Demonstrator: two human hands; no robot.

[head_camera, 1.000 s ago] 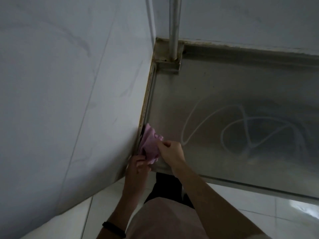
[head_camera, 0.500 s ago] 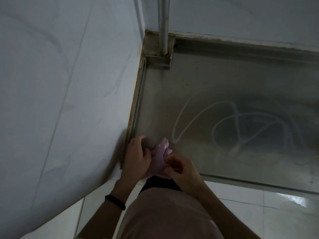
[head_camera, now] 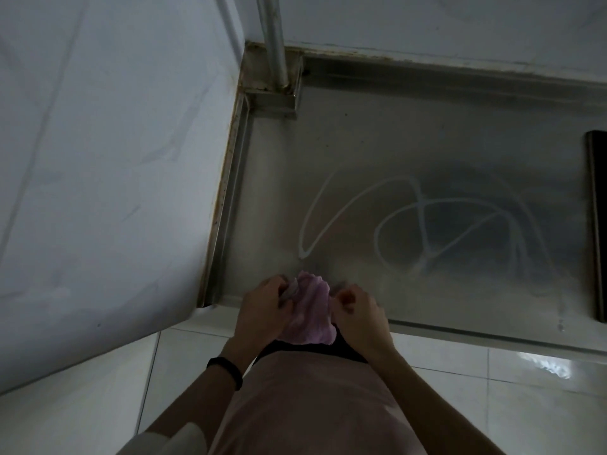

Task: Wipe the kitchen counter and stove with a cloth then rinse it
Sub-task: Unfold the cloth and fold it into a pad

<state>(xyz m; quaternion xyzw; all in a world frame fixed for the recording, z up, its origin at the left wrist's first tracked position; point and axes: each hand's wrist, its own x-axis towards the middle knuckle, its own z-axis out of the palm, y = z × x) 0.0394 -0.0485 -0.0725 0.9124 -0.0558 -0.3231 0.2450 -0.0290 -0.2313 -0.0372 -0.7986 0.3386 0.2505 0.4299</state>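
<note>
- The left hand (head_camera: pixel 262 310) and right hand (head_camera: pixel 358 316) are held close together. Both have curled fingers pinching a crumpled pink cloth (head_camera: pixel 310 316) bunched between them.
- The cloth sits at the front edge of the stainless-steel tabletop (head_camera: pixel 427 142), near its front left corner. Its lower part hangs past the edge in front of the person's pale pink garment (head_camera: pixel 312 405).
- A black wristband (head_camera: pixel 226 372) circles the left wrist.
- Pale looping streaks (head_camera: pixel 410 224) cross the steel just beyond the hands, from the middle towards the right.
- A white side wall (head_camera: pixel 98 159) runs along the tabletop's left rim, close beside the left hand, with a stained seam where they meet.
- In the far left corner a grey upright pipe (head_camera: pixel 274 37) stands in a metal bracket (head_camera: pixel 272 96) against the back wall (head_camera: pixel 427 21).
- A dark, narrow object (head_camera: pixel 597 224) lies at the right border of the view, well apart from the hands. What it is cannot be told.
- Between the streaks and the back wall the steel lies bare.
- Glossy white floor tiles (head_camera: pixel 492 405) show below the front edge.
</note>
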